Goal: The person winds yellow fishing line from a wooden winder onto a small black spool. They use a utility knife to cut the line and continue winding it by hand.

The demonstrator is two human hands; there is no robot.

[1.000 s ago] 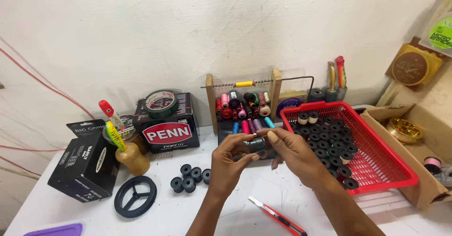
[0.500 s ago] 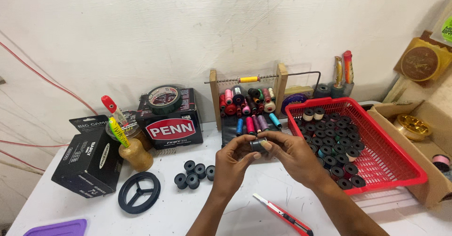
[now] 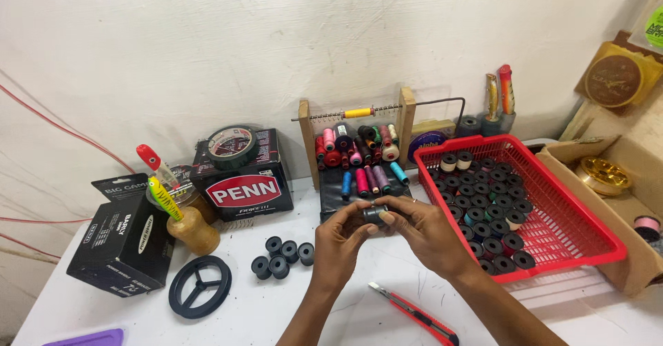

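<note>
Both hands meet over the white table and hold one small black spool (image 3: 375, 214) between the fingertips. My left hand (image 3: 340, 242) grips it from the left. My right hand (image 3: 423, 230) pinches it from the right and above. To the right stands a red plastic basket (image 3: 573, 215) with several black spools in it. A cluster of several loose black spools (image 3: 280, 257) lies on the table left of my left hand.
A red utility knife (image 3: 413, 313) lies near my right forearm. A wooden thread rack (image 3: 352, 149) with coloured bobbins stands at the wall. Two black boxes (image 3: 238, 180), a black wheel (image 3: 199, 286), a wooden holder with lures (image 3: 186, 225) sit left; cardboard box (image 3: 621, 201) right.
My hands drew together and closer to me, turning the black spool between the fingertips. The camera view shifted slightly.
</note>
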